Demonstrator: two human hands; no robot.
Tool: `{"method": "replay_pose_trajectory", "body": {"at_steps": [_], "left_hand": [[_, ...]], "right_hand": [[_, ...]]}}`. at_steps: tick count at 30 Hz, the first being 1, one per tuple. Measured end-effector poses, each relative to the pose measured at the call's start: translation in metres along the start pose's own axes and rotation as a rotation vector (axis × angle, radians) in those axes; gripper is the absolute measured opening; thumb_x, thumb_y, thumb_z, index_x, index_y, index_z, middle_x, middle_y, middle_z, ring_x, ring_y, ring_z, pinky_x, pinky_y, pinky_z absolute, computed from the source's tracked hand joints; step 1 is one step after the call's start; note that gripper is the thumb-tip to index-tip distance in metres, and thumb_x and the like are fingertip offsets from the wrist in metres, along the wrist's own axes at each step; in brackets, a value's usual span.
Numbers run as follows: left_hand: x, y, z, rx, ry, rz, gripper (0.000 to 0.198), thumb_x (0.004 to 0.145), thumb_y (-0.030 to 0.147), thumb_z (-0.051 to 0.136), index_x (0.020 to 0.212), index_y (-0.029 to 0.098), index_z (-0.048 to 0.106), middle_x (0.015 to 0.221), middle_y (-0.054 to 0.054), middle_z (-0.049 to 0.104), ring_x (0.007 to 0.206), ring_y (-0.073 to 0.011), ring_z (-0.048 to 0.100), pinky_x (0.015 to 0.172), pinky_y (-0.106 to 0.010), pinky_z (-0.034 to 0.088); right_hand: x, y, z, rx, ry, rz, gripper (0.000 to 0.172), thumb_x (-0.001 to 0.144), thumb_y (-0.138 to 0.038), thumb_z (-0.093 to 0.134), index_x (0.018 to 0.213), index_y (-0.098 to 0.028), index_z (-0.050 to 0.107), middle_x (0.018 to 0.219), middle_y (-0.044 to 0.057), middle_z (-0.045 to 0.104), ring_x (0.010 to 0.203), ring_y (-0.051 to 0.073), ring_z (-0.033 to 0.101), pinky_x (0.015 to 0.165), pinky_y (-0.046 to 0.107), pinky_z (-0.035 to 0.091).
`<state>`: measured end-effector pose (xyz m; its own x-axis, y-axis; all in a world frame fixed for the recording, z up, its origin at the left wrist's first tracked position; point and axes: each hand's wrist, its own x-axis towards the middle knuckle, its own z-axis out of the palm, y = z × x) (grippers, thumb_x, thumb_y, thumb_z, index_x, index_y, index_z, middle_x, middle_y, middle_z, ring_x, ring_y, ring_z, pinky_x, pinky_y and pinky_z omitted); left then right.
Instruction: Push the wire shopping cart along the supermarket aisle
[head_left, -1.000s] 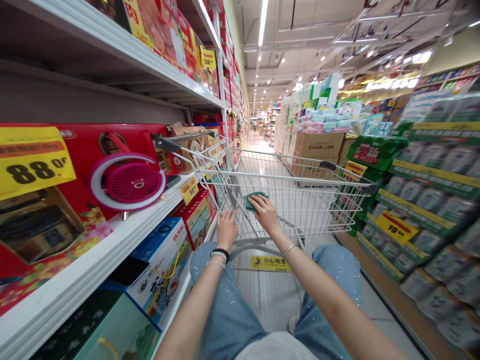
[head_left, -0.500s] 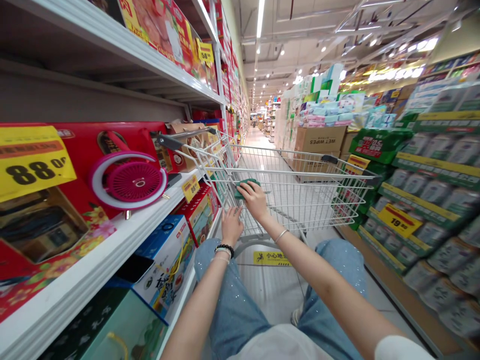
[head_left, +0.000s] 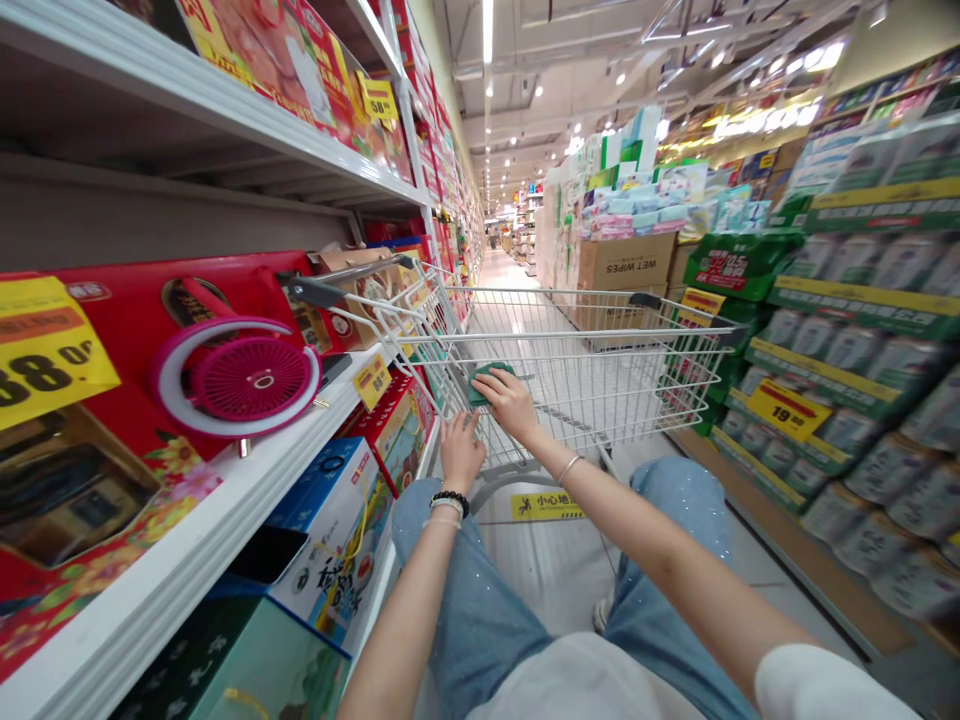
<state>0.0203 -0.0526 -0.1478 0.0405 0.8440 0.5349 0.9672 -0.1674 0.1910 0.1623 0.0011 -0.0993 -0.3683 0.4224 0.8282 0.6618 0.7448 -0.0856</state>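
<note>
A wire shopping cart (head_left: 570, 337) stands before my knees, its basket facing me. My right hand (head_left: 513, 402) is closed over a folded green cloth (head_left: 478, 391), pressing it to the wires at the basket's near left part. Just below and to the left, my left hand (head_left: 460, 452) is at the cart's lower wires, fingers apart and slightly bent. Nothing shows in it; whether the fingertips touch the wire I cannot tell. The cart's grey handle (head_left: 352, 272) points toward the shelf on the left.
On the left, a white shelf (head_left: 157, 545) holds red gift boxes and a pink fan (head_left: 256, 382). A dark phone (head_left: 268, 553) lies on a lower box. Stacked can packs (head_left: 840, 365) line the right. Cartons of wipes (head_left: 626, 262) stand beyond the cart. A yellow floor sign (head_left: 546, 506) lies below.
The view has shifted slightly, so the shelf and cart sit a little further left. Both hands keep nearly the same place, the right still on the green cloth.
</note>
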Motion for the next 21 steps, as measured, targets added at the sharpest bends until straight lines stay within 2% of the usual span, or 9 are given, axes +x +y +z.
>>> {"method": "replay_pose_trajectory", "body": {"at_steps": [4,6,8,12,15,17,21], "left_hand": [[0.001,0.000,0.000,-0.005,0.012,0.011,0.060,0.073,0.008,0.049,0.132,0.018,0.057,0.136,-0.010,0.060,0.133,-0.0260,0.048,0.120,-0.051,0.025],[0.001,0.001,0.001,-0.008,0.014,0.012,0.061,0.073,0.007,0.049,0.133,0.019,0.057,0.135,-0.010,0.060,0.133,-0.0261,0.048,0.120,-0.051,0.026],[0.000,0.000,0.003,-0.005,0.020,0.014,0.062,0.073,0.007,0.049,0.134,0.018,0.056,0.135,-0.011,0.060,0.133,-0.0265,0.047,0.120,-0.052,0.025],[-0.001,-0.001,0.007,0.003,0.039,0.023,0.064,0.073,0.007,0.049,0.135,0.019,0.055,0.136,-0.011,0.059,0.134,-0.0270,0.046,0.119,-0.051,0.027],[-0.002,-0.002,0.006,0.001,0.036,0.031,0.064,0.073,0.008,0.049,0.136,0.020,0.055,0.136,-0.010,0.059,0.134,-0.0266,0.046,0.119,-0.051,0.027],[-0.002,-0.002,0.004,-0.004,0.033,0.031,0.064,0.073,0.008,0.049,0.135,0.020,0.055,0.136,-0.009,0.059,0.134,-0.0262,0.047,0.120,-0.050,0.027],[-0.002,-0.002,0.003,-0.012,0.039,0.022,0.063,0.072,0.007,0.049,0.134,0.020,0.056,0.135,-0.010,0.060,0.133,-0.0262,0.048,0.120,-0.049,0.027]], "right_hand": [[-0.045,0.010,0.002,0.003,-0.071,0.038,0.049,0.081,0.002,0.052,0.120,-0.021,0.068,0.124,0.006,0.069,0.121,0.024,0.057,0.103,0.041,0.049],[-0.058,0.014,0.000,0.007,-0.098,0.058,0.051,0.079,0.004,0.051,0.119,-0.021,0.069,0.121,0.007,0.070,0.119,0.023,0.058,0.099,0.040,0.052],[-0.056,0.016,-0.006,0.014,-0.089,0.046,0.053,0.078,0.005,0.051,0.120,-0.022,0.068,0.121,0.007,0.070,0.118,0.022,0.058,0.099,0.040,0.052],[-0.021,0.016,-0.020,0.001,0.001,-0.006,0.055,0.082,0.001,0.048,0.129,-0.025,0.063,0.131,0.005,0.064,0.126,0.022,0.052,0.109,0.042,0.045],[-0.008,0.019,-0.019,-0.012,0.013,-0.005,0.056,0.083,0.001,0.048,0.130,-0.025,0.062,0.134,0.005,0.062,0.128,0.023,0.050,0.110,0.043,0.043],[-0.019,0.022,-0.013,-0.018,-0.003,0.001,0.056,0.082,0.001,0.048,0.129,-0.025,0.063,0.133,0.005,0.063,0.128,0.023,0.050,0.110,0.044,0.044],[-0.061,0.029,-0.002,-0.015,-0.067,-0.009,0.054,0.079,0.004,0.049,0.123,-0.023,0.067,0.126,0.007,0.067,0.124,0.023,0.054,0.106,0.044,0.047]]}}
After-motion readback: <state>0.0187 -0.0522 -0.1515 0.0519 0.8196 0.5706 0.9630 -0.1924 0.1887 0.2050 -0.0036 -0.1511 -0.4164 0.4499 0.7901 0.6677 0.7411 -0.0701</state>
